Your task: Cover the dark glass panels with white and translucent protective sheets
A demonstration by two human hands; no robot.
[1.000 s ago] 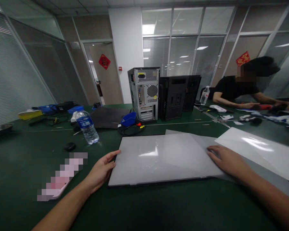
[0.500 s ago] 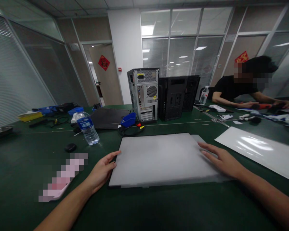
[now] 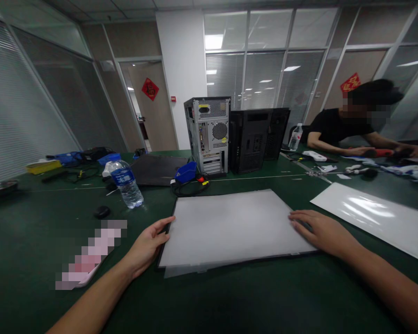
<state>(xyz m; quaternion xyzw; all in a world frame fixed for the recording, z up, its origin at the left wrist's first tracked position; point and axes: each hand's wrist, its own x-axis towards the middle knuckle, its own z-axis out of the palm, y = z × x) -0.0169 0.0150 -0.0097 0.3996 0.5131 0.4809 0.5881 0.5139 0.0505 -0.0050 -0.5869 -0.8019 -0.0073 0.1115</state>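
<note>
Nearest, the left hand [image 3: 146,247] lies open at nine o'clock against the left edge of the flat dark-framed display panel [image 3: 301,253], and the right hand [image 3: 322,232] rests flat, fingers spread and gripping nothing, at three o'clock on the frosted white plastic sheet [image 3: 226,227] covering it, seemingly to keep sheet and panel squared on the green table [image 3: 230,301]. Further off, at ten o'clock, stands a clear water bottle with a blue label [image 3: 125,183], its writing too small to read; at twelve o'clock the grey computer tower [image 3: 209,134] shows its rear ports beside a black computer tower [image 3: 254,139], and red door hangings carry unreadable characters.

Glass partition walls [image 3: 264,79] with blinds, wooden door [image 3: 153,111]; green table [image 3: 38,222] — ceiling lights [image 3: 214,41]
</note>
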